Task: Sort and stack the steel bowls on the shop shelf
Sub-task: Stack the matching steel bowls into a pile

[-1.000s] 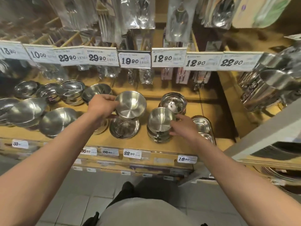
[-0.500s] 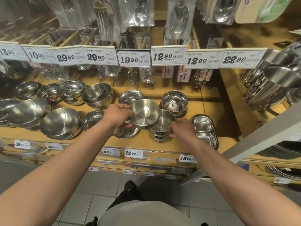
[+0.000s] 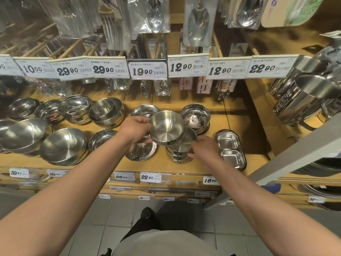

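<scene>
Left hand grips the rim of a small round brushed-steel bowl, fingers curled round its left edge, bowl tilted toward the camera and held in the air, partly overlapping the stack below it. Can't tell whether it touches the stack's top bowl.

Right hand is on the right side of a short stack of matching small steel bowls near the front edge of the wooden shelf; fingers curl round the stack's side, holding it.

Under the left hand: a flat round steel dish, just left of the stack. Behind the stack, toward the back edge: a stack of shiny deep steel bowls and a shallow steel plate.

Just right of the right hand, at the front edge: a rectangular two-compartment steel tray.

Left half of the shelf: large wide steel bowls at the front, a smaller shallow one beside them, more stacked bowls along the back.

White price tags hang in a row above the shelf. Steel pots on the adjoining shelf to the right.
</scene>
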`<state>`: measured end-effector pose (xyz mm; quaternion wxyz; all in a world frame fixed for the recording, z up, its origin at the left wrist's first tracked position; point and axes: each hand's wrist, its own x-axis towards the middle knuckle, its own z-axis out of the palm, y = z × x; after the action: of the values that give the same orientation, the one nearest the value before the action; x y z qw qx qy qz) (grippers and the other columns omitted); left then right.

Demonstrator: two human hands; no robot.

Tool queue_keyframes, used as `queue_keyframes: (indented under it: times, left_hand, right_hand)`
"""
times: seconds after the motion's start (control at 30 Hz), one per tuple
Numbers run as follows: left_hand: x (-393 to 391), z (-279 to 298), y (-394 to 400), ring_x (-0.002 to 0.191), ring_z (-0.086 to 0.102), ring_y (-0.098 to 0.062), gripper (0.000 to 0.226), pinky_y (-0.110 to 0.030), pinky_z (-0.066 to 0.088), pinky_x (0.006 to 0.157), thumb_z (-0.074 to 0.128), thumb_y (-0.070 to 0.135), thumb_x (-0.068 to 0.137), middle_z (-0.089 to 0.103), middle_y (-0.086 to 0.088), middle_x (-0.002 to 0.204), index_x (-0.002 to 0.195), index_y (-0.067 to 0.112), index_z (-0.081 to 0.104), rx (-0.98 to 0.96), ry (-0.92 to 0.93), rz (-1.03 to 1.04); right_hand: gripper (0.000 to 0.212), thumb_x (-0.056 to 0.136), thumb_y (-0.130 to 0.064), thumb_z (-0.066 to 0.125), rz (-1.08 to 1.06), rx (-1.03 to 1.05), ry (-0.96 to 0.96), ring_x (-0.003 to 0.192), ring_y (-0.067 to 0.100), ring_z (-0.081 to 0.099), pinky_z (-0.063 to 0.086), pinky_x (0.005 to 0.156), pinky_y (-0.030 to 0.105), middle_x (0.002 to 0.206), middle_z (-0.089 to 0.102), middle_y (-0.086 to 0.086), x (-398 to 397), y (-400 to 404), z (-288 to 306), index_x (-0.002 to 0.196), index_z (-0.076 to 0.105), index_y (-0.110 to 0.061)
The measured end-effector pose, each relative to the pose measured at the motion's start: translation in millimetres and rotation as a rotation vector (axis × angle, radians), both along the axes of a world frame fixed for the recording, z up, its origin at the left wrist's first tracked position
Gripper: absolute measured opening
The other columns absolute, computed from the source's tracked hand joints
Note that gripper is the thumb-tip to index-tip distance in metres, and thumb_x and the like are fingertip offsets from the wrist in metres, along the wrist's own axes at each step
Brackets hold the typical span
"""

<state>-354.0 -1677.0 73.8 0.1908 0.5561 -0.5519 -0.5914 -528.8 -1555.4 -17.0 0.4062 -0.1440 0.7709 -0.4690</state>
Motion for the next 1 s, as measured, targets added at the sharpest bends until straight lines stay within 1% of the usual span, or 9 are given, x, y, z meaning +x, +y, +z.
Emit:
queue_keyframes:
  times: [0.2,0.3,0.4,0.47,0.6,0.7,0.77,0.87,1.0]
  left_hand:
    - [-11.0,-2.0,-2.5,0.097,0.073,-0.031,0.020,-0.027,0.061,0.050,0.066,-0.004,0.090,0.074,-0.017,0.107,0.105,0.007,0.074,0.014,0.015,-0.023]
    - [-16.2,-5.5,-5.5,0.089,0.073,-0.030,0.019,-0.026,0.061,0.051,0.066,-0.003,0.090,0.074,-0.019,0.107,0.104,0.006,0.074,0.002,0.002,-0.060]
    - [-22.8,-9.1,-9.7,0.084,0.074,-0.031,0.018,-0.037,0.064,0.065,0.066,-0.003,0.090,0.075,-0.017,0.104,0.098,0.009,0.076,-0.039,-0.041,-0.110]
    - [-28.0,-11.1,-11.8,0.085,0.073,-0.034,0.019,-0.043,0.063,0.074,0.064,-0.003,0.090,0.074,-0.017,0.105,0.101,0.008,0.076,-0.079,-0.073,-0.138]
    - [-37.1,-13.4,-12.5,0.086,0.073,-0.032,0.024,-0.037,0.062,0.064,0.062,-0.006,0.089,0.073,-0.018,0.106,0.106,0.006,0.075,-0.145,-0.143,-0.217]
    - [-42.4,-15.8,-12.9,0.091,0.074,-0.036,0.026,-0.044,0.063,0.072,0.061,-0.007,0.088,0.073,-0.019,0.105,0.106,0.006,0.075,-0.169,-0.177,-0.247]
    - [-45.8,-18.6,-12.2,0.089,0.073,-0.033,0.025,-0.041,0.064,0.067,0.063,-0.005,0.089,0.073,-0.018,0.106,0.108,0.007,0.075,-0.199,-0.203,-0.272]
    - [-49.2,-25.2,-11.1,0.079,0.070,-0.027,0.023,-0.027,0.060,0.050,0.066,-0.002,0.090,0.071,-0.018,0.108,0.109,0.007,0.075,-0.241,-0.233,-0.303]
    - [-51.5,-33.7,-14.2,0.074,0.070,-0.024,0.021,-0.025,0.059,0.048,0.065,0.002,0.093,0.071,-0.018,0.106,0.111,0.006,0.074,-0.274,-0.259,-0.335]
  right_hand:
    - [0.016,0.094,-0.011,0.062,-0.054,-0.025,-0.036,0.056,0.009,0.073,0.060,0.057,0.021,0.102,0.067,0.004,5.0,1.7,-0.9,0.093,0.055,-0.025]
    - [0.020,0.093,-0.013,0.064,-0.044,-0.047,-0.015,0.056,0.009,0.073,0.055,0.050,0.016,0.100,0.064,0.000,6.3,3.1,0.0,0.088,0.052,-0.029]
    - [0.019,0.093,-0.015,0.067,-0.031,-0.045,-0.008,0.056,0.007,0.072,0.061,0.060,0.023,0.100,0.064,-0.002,6.0,3.3,0.1,0.099,0.054,-0.026]
    - [0.019,0.093,-0.013,0.067,-0.022,-0.059,-0.027,0.059,0.010,0.073,0.061,0.059,0.022,0.096,0.061,-0.008,5.1,4.1,1.8,0.103,0.055,-0.024]
    - [0.014,0.097,-0.013,0.060,0.020,-0.079,-0.064,0.077,0.012,0.072,0.053,0.051,0.013,0.100,0.060,-0.010,2.7,8.8,6.6,0.108,0.060,-0.022]
    - [0.015,0.101,-0.020,0.053,0.010,-0.090,-0.130,0.097,0.018,0.070,0.062,0.064,0.023,0.114,0.067,0.004,-1.7,11.5,8.3,0.110,0.065,-0.018]
    - [0.021,0.102,-0.021,0.048,-0.014,-0.075,-0.124,0.104,0.024,0.068,0.063,0.068,0.028,0.117,0.067,0.012,-5.8,12.6,9.3,0.112,0.064,-0.013]
    - [0.027,0.104,-0.031,0.042,-0.005,-0.081,-0.095,0.107,0.026,0.065,0.061,0.063,0.025,0.119,0.064,0.013,-8.2,13.8,12.5,0.109,0.062,-0.014]
    - [0.043,0.097,-0.052,0.052,0.064,-0.063,-0.023,0.102,0.016,0.065,0.060,0.061,0.021,0.117,0.064,0.001,-7.0,11.3,15.9,0.126,0.061,-0.021]
